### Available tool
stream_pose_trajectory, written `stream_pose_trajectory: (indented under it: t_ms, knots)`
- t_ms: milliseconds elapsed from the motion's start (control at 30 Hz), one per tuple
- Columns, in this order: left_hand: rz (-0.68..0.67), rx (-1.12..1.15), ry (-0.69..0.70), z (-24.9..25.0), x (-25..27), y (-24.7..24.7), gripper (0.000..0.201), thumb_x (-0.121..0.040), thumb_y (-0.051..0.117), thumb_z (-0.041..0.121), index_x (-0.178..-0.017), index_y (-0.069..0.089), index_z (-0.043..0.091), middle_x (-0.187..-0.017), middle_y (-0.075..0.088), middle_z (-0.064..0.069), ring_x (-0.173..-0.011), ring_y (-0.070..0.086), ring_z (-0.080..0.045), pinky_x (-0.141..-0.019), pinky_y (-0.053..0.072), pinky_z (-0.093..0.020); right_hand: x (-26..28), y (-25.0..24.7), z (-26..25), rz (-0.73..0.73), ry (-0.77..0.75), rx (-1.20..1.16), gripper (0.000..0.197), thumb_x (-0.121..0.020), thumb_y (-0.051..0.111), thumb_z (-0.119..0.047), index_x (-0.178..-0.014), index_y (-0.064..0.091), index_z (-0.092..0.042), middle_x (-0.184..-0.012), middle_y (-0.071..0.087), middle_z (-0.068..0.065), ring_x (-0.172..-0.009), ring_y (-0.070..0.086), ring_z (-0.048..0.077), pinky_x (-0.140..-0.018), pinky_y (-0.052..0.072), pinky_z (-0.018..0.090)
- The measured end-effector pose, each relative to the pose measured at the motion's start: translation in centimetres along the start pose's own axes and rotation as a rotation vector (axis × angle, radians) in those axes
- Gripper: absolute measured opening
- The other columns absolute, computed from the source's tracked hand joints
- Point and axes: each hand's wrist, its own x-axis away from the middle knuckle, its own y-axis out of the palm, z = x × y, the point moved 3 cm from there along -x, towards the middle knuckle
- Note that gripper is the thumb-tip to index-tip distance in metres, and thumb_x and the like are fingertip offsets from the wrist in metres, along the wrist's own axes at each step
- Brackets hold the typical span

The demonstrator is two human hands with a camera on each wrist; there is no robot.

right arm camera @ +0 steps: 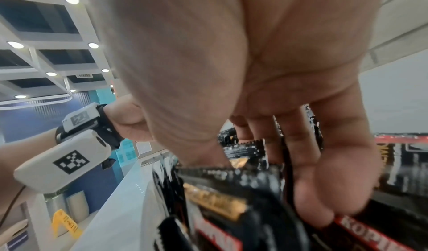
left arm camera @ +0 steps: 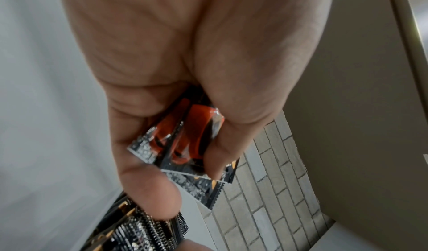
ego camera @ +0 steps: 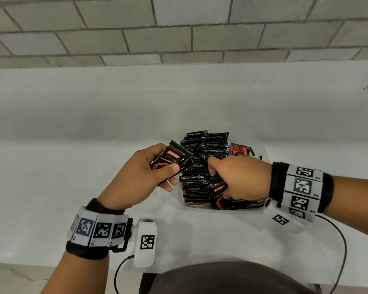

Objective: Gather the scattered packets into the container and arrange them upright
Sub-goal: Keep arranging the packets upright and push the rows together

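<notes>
A clear plastic container [ego camera: 202,209] on the white counter holds several black Kopiko packets [ego camera: 200,153] standing in rows. My left hand [ego camera: 171,177] is just left of the container and pinches loose packets [ego camera: 174,159] between thumb and fingers. The left wrist view shows two held packets [left arm camera: 190,136] under the thumb. My right hand [ego camera: 218,179] reaches into the container's near half. Its fingers [right arm camera: 324,181] are pushed down between the standing packets [right arm camera: 220,200], with the thumb on the other side of a bunch of them. The fingertips are hidden among the packets.
A white counter [ego camera: 94,166] stretches left and behind the container, backed by a grey brick wall [ego camera: 179,39]. Its front edge runs close to my body. Cables hang from both wrist cameras [ego camera: 146,240].
</notes>
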Motion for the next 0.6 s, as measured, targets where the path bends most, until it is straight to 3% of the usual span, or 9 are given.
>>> stream_pose_trajectory:
  t_ms: [67,133,200,333,467,600]
  knots:
    - [-0.001,-0.002,0.0,0.1,0.0,0.0,0.021,-0.097,0.067,0.007,-0.116,0.07,0.015,-0.094,0.075,-0.009,-0.08,0.074,-0.032,-0.067,0.06,-0.038,0.0,0.2,0.1,-0.014,-0.013,-0.012,0.047,-0.084,0.077,-0.025,-0.123,0.052,-0.015,-0.08,0.054,-0.004,-0.071,0.053,0.014,-0.055,0.039,0.027]
    - [-0.002,0.0,0.001,0.1,0.1,0.0,0.021,-0.097,0.066,0.007,-0.116,0.07,0.014,-0.094,0.075,-0.01,-0.079,0.074,-0.032,-0.067,0.06,-0.037,-0.1,0.0,0.3,0.007,-0.008,0.004,0.035,-0.085,0.074,-0.02,-0.117,0.062,-0.012,-0.093,0.065,0.005,-0.085,0.061,0.022,-0.069,0.051,0.034]
    - [-0.001,0.002,0.0,0.1,0.1,-0.1,0.02,-0.097,0.066,0.006,-0.116,0.07,0.014,-0.095,0.075,-0.011,-0.078,0.074,-0.031,-0.067,0.06,-0.036,-0.2,-0.5,0.8,0.086,0.023,0.017,0.026,-0.085,0.068,-0.012,-0.11,0.064,-0.013,-0.095,0.064,0.006,-0.088,0.062,0.024,-0.075,0.054,0.038]
    - [-0.004,0.009,0.002,0.2,0.0,0.0,0.02,-0.097,0.065,0.005,-0.115,0.069,0.013,-0.094,0.075,-0.01,-0.077,0.073,-0.03,-0.066,0.06,-0.035,-1.0,-1.5,1.4,0.19,0.045,-0.005,0.034,-0.082,0.071,-0.01,-0.113,0.059,-0.017,-0.105,0.05,0.001,-0.088,0.055,0.022,-0.071,0.049,0.034]
    - [-0.005,0.011,0.005,0.3,0.0,0.1,0.02,-0.097,0.066,0.005,-0.115,0.069,0.012,-0.093,0.075,-0.01,-0.078,0.074,-0.03,-0.066,0.06,-0.035,-1.4,-1.5,1.2,0.224,0.01,-0.039,0.039,-0.074,0.072,-0.007,-0.105,0.05,-0.019,-0.098,0.05,-0.001,-0.077,0.051,0.018,-0.058,0.039,0.027]
    - [0.001,0.017,0.003,0.2,0.0,0.1,0.02,-0.097,0.066,0.005,-0.115,0.069,0.012,-0.094,0.074,-0.011,-0.078,0.074,-0.029,-0.066,0.06,-0.035,-1.2,-1.0,1.1,0.22,0.039,0.059,0.049,-0.075,0.077,-0.026,-0.111,0.044,-0.02,-0.103,0.046,-0.001,-0.08,0.053,0.021,-0.056,0.045,0.035]
